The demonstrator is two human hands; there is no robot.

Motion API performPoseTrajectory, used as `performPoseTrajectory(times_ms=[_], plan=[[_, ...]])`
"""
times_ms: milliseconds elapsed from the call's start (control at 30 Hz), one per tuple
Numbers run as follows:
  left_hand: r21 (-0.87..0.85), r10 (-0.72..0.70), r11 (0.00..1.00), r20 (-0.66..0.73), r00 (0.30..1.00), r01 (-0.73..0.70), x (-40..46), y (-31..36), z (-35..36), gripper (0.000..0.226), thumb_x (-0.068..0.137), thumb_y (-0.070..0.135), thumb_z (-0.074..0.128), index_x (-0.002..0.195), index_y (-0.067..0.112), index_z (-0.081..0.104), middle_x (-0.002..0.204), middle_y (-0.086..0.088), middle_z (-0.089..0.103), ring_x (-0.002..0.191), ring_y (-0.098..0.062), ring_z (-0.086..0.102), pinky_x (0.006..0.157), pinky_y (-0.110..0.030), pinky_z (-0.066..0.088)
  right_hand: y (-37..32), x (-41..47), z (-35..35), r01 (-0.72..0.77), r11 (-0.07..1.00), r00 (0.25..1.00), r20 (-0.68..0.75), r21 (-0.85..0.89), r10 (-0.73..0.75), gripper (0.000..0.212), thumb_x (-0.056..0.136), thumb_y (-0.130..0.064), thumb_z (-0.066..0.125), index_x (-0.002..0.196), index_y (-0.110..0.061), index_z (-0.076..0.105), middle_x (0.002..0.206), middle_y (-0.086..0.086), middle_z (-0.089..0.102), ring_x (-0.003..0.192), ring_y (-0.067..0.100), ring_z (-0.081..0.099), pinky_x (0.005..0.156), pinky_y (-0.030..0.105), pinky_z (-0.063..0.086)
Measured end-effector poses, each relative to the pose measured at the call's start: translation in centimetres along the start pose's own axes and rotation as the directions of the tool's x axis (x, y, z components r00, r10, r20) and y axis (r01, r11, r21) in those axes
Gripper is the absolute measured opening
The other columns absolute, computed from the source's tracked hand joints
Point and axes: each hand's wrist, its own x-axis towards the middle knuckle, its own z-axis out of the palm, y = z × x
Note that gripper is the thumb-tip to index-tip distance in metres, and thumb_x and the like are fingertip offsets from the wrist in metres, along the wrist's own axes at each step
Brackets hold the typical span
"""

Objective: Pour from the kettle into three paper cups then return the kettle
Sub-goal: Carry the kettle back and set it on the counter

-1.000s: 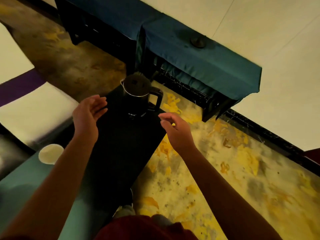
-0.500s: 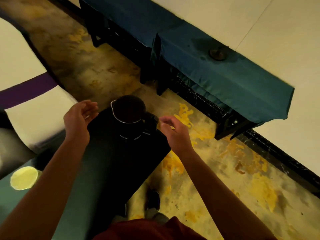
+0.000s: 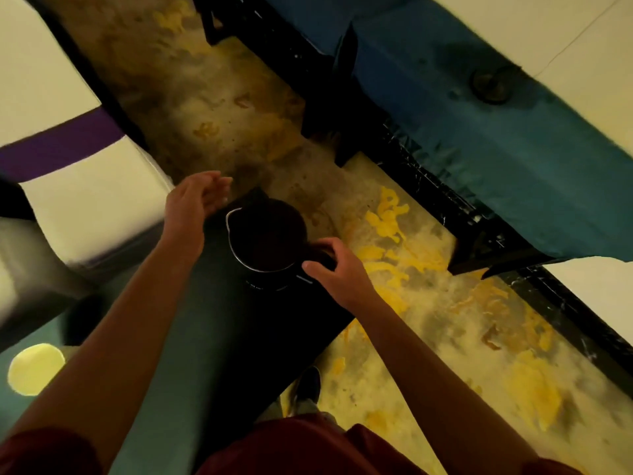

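While closing round the handle at the kettle (image 3: 265, 243)'s four o'clock, right hand (image 3: 337, 269) grip curling, not yet lifting. Left hand (image 3: 195, 207) hovering loose, empty, at ten o'clock. Only one paper cup (image 3: 34, 368) showing, seven o'clock; all pouring seemingly remaining.

A blue-draped bench (image 3: 513, 149) with a small round object (image 3: 492, 84) stands beyond the right hand, mottled yellow floor (image 3: 428, 320) beneath.
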Motion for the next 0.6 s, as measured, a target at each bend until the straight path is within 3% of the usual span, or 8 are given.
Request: performPoseTrajectory(times_ms=[167,267,367,400,600], plan=[[0.246,-0.031,0.969,0.240,0.970,-0.030,1.6,-1.6,1.6,0.028,0.102,0.017,0.045,0.113,0.007,0.069,0.107,-0.010,0.075,0.108,-0.022,0.070,0.103,-0.039,0.051,0.1,1.6,-0.2,0.012,0.991,0.992,0.125,-0.134,0.005,0.022,0.076,-0.027,0.066,0.088,-0.031,0.048,0.074,-0.011,0.054,0.059,-0.006,0.053,0.050,0.016,0.038],[0.306,-0.034,0.950,0.286,0.957,-0.058,1.4,-2.3,2.0,0.032,0.101,0.025,0.047,0.116,0.011,0.071,0.108,-0.003,0.076,0.110,-0.013,0.068,0.108,-0.039,0.046,0.3,2.6,0.2,0.027,0.990,0.995,0.101,-0.141,-0.013,0.021,0.067,-0.029,0.068,0.083,-0.026,0.055,0.069,-0.010,0.056,0.057,-0.008,0.054,0.050,0.015,0.039],[0.288,-0.025,0.956,0.277,0.960,-0.058,0.1,-2.2,2.4,0.034,0.102,0.028,0.047,0.115,0.012,0.073,0.110,0.002,0.076,0.110,-0.008,0.068,0.106,-0.034,0.046,1.1,2.6,1.0,0.038,0.998,0.999,0.017,-0.058,-0.037,0.025,0.063,-0.026,0.071,0.081,-0.011,0.062,0.066,-0.003,0.060,0.057,0.003,0.053,0.053,0.035,0.047],[0.254,-0.025,0.966,0.269,0.963,-0.046,-0.1,-2.0,2.3,0.035,0.102,0.029,0.046,0.114,0.010,0.074,0.110,0.000,0.076,0.109,-0.009,0.068,0.105,-0.035,0.047,1.3,2.7,1.4,0.048,0.998,0.999,0.005,-0.031,-0.048,0.027,0.064,-0.026,0.072,0.081,-0.007,0.063,0.064,-0.001,0.059,0.057,0.006,0.052,0.052,0.036,0.046],[0.165,-0.018,0.986,0.306,0.952,-0.035,-0.7,-2.4,1.9,0.046,0.104,0.030,0.036,0.113,0.005,0.073,0.114,-0.005,0.075,0.114,-0.017,0.067,0.104,-0.040,0.047,1.6,2.8,1.7,0.048,0.998,0.999,-0.019,0.045,-0.048,0.029,0.059,-0.036,0.070,0.075,-0.013,0.061,0.060,-0.006,0.053,0.056,0.009,0.050,0.051,0.030,0.041]])
